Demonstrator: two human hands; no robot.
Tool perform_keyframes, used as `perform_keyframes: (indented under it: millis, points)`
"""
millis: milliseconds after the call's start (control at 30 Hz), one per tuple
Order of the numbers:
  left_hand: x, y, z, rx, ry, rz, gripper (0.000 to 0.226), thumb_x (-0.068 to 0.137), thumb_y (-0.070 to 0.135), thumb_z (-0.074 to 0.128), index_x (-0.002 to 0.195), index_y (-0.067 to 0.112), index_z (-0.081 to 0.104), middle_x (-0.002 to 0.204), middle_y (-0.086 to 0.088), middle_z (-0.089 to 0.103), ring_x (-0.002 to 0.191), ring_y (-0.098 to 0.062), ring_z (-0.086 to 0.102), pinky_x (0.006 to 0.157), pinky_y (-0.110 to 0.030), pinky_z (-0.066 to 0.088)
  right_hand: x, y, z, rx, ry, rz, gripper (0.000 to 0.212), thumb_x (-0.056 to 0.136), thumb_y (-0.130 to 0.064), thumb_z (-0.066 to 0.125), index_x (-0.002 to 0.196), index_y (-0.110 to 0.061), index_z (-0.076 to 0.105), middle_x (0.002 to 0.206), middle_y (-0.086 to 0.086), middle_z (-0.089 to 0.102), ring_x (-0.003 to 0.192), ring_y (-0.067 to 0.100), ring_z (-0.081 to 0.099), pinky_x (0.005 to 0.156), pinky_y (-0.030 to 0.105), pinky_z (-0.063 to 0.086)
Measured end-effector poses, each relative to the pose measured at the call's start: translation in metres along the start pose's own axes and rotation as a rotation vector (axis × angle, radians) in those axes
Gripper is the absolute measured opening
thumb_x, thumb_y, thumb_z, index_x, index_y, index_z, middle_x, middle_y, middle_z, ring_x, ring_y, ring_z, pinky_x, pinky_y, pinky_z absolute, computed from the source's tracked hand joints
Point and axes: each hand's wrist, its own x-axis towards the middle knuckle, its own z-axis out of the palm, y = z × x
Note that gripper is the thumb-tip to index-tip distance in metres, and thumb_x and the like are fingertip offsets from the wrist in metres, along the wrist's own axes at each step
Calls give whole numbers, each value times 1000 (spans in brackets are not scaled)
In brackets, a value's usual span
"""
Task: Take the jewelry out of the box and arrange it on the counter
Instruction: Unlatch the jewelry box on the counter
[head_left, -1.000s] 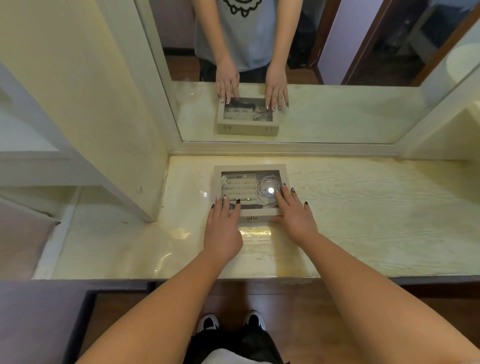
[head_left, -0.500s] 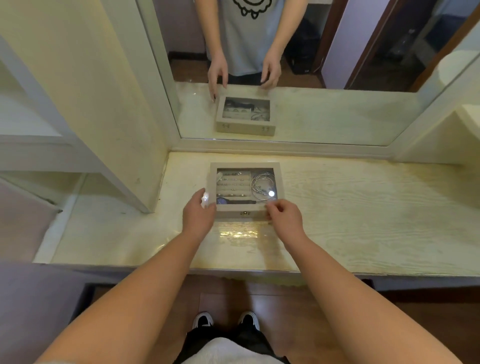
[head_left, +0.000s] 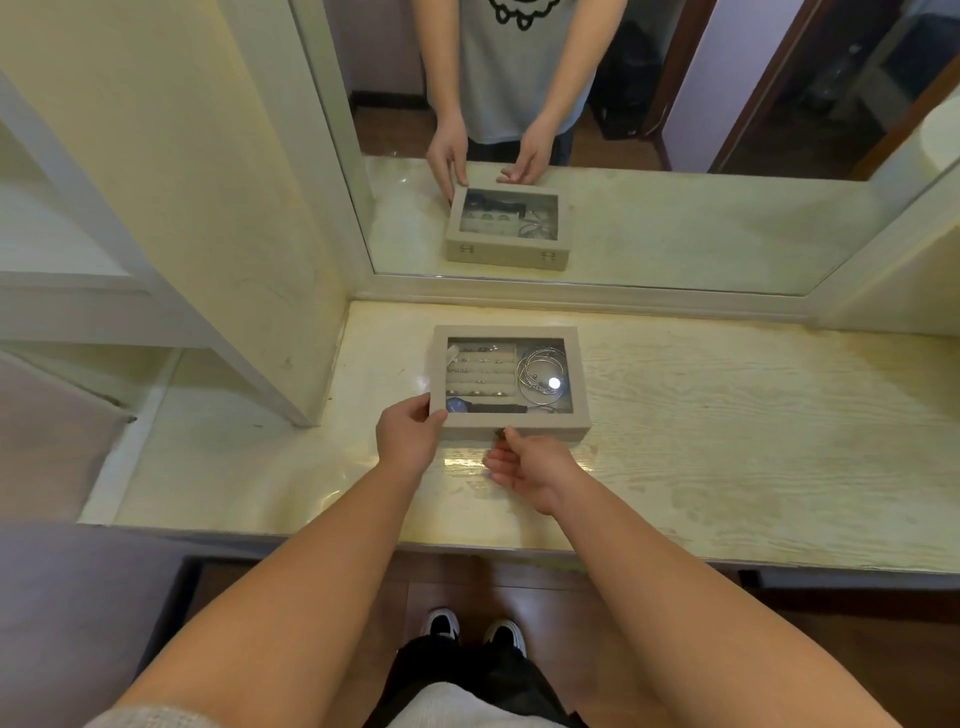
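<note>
The jewelry is all inside the shut box (head_left: 511, 332): a tangle of silver bangles (head_left: 540, 374) just beyond the right thumb, and rows of rings (head_left: 480, 371) beyond the left thumb, seen through the clear lid. The box lies flat on the counter (head_left: 727, 415). I have the left hand (head_left: 410, 441) clenched on its near left corner, thumb on top of the lid frame, fingers wrapped round the side. The right hand (head_left: 530, 467) sits at the front wall, thumb tip touching the spot where the clasp should be and the other fingers curled under. I cannot tell whether they actually pinch the clasp.

My worry is the opening. I think the left thumb, pressing on the lid frame, would fight the lift, and a harder pull could then jerk the box toward the counter edge behind the wrists. A sudden pop could toss the loose bangles out. The mirror (head_left: 675, 223) stands beyond the fingertips.
</note>
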Motion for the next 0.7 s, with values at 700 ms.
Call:
perform_keyframes:
  millis: [700]
  points:
    - [2, -12, -1, 90, -26, 91, 28, 93, 16, 61, 119, 15, 69, 98, 11, 65, 88, -9, 60, 78, -20, 42, -1, -6, 1, 28, 20, -82, 29, 100, -14, 45, 77, -3, 58, 66, 9, 52, 44, 9, 50, 44, 16, 42]
